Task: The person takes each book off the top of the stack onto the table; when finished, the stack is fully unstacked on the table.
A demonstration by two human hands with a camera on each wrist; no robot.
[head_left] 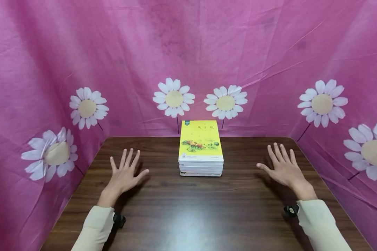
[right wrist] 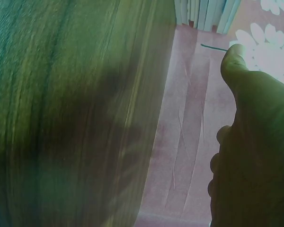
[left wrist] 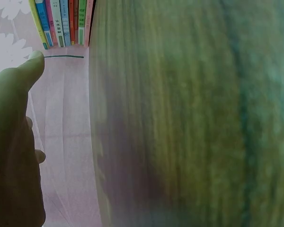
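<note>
A stack of several books (head_left: 201, 167) sits near the back middle of the table, its top one a yellow book (head_left: 201, 139) with a picture of plants and an animal. To the left of the stack is my left hand (head_left: 124, 177), fingers spread and holding nothing. My right hand (head_left: 284, 170) is at the right of the stack, also spread and empty. Coloured book spines (left wrist: 64, 23) show past the thumb in the left wrist view. From the right wrist, pale page edges (right wrist: 208, 14) of the stack appear beyond the thumb.
The dark wooden table (head_left: 188, 205) reaches back to a pink cloth (head_left: 188, 45) that hangs behind it and along both sides. White daisies (head_left: 174, 99) are printed on the cloth. Dark bands with small devices (head_left: 119, 220) sit at both wrists.
</note>
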